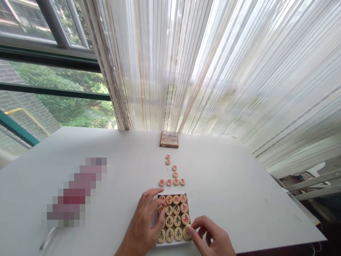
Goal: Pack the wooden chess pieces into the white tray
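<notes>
A shallow open box [170, 244] of round wooden Chinese chess pieces lies near the table's front edge. Its pieces stand in rows, face up, some with red characters and some with black. My right hand [213, 234] pinches a Chinese chess piece [187, 233] between thumb and fingertips at the box's lower right corner. My left hand [145, 217] reaches over the box's left side, thumb and fingers apart, and covers part of the left column. Beyond the box, a row of red-lettered pieces [169, 182] lies on the table, with more pieces [174, 168] farther back.
A flat printed box lid [169, 139] lies at the back of the white table [226, 170]. On the left is a blurred pinkish object [77, 195] with a pale handle-like end [48, 237]. Behind the table hangs a striped sheer curtain [160, 64], beside an open window.
</notes>
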The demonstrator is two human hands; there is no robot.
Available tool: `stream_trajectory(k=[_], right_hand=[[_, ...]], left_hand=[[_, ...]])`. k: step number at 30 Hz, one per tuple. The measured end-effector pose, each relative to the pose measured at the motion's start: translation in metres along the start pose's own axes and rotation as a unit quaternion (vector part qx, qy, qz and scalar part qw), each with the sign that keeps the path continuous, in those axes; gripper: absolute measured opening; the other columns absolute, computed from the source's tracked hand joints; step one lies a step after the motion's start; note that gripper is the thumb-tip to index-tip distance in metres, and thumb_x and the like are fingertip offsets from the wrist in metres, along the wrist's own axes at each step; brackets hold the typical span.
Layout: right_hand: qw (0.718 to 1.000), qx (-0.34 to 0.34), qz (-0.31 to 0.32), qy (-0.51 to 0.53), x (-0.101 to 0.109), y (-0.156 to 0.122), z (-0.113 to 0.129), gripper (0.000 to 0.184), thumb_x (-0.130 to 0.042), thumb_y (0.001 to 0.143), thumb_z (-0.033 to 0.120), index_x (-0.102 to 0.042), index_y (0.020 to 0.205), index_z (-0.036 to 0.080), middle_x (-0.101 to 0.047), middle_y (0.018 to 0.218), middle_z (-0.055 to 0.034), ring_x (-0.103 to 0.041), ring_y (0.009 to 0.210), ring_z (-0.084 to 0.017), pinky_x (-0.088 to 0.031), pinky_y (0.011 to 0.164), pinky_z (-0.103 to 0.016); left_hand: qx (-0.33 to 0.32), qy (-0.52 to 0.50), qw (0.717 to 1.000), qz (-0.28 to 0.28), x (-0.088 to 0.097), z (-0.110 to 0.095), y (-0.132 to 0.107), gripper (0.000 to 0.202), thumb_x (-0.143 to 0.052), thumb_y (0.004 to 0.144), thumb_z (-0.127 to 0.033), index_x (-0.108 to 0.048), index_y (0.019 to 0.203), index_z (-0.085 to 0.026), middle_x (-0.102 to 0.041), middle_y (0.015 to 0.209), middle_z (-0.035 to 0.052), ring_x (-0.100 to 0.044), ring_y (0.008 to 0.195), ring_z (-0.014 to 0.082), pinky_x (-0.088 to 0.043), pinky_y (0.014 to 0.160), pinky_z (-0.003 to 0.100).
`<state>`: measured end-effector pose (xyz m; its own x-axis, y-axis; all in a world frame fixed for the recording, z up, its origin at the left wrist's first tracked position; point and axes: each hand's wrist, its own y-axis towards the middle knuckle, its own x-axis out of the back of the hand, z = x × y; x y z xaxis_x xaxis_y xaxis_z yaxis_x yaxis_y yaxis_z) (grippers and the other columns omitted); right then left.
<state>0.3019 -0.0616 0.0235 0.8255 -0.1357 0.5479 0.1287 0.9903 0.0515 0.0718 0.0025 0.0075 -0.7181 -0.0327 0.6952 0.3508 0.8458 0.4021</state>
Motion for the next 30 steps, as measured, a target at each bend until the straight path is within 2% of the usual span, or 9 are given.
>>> stream_trajectory(k=[4,11,18,25,30], right_hand=[[0.999,0.036,-0.028,-0.028,-0.008,-0.003,-0.005,0.044,-0.062,0.088,0.063,-0.069,0.07,0.023,-0.067,0.062,-0.0002,-0.055,0.047,-0.013,-0.047,0.048,-0.022],[0.991,0.094,-0.059,-0.068,-0.012,-0.003,-0.011,0.039,-0.063,0.09,0.059,-0.069,0.072,0.025,-0.068,0.067,-0.0029,-0.06,0.056,-0.017,-0.05,0.053,-0.025],[0.989,0.117,-0.04,-0.078,-0.011,-0.004,-0.011,0.031,-0.063,0.094,0.05,-0.067,0.076,0.025,-0.068,0.071,-0.0036,-0.06,0.062,-0.019,-0.052,0.062,-0.029],[0.99,0.118,-0.058,-0.054,-0.012,-0.005,-0.015,0.033,-0.06,0.095,0.052,-0.068,0.076,0.026,-0.067,0.073,-0.0034,-0.058,0.059,-0.018,-0.052,0.058,-0.028],[0.994,0.095,-0.053,-0.03,-0.01,-0.004,-0.014,0.027,-0.06,0.095,0.048,-0.068,0.083,0.025,-0.065,0.075,-0.0036,-0.06,0.061,-0.018,-0.047,0.05,-0.025]], left_hand=[[0.003,-0.002,1.0,0.008,-0.001,0.0,0.0,0.016,-0.053,0.093,-0.013,-0.058,0.102,-0.024,-0.052,0.14,0.0081,-0.041,0.136,0.0285,-0.047,0.11,0.049],[0.003,-0.001,1.0,0.008,0.003,-0.004,0.002,0.016,-0.053,0.092,-0.012,-0.058,0.102,-0.024,-0.053,0.138,0.0094,-0.043,0.134,0.0293,-0.048,0.108,0.049],[0.008,0.0,1.0,0.01,0.008,-0.009,0.004,0.015,-0.053,0.092,-0.013,-0.059,0.101,-0.023,-0.055,0.137,0.009,-0.045,0.134,0.0283,-0.048,0.109,0.048],[0.004,0.003,1.0,0.02,0.01,-0.011,0.006,0.014,-0.053,0.094,-0.012,-0.058,0.102,-0.023,-0.055,0.136,0.0108,-0.046,0.133,0.0294,-0.048,0.108,0.05],[0.004,0.005,1.0,0.018,0.012,-0.012,0.007,0.014,-0.053,0.093,-0.013,-0.058,0.102,-0.023,-0.056,0.135,0.0102,-0.046,0.132,0.0287,-0.049,0.108,0.049]])
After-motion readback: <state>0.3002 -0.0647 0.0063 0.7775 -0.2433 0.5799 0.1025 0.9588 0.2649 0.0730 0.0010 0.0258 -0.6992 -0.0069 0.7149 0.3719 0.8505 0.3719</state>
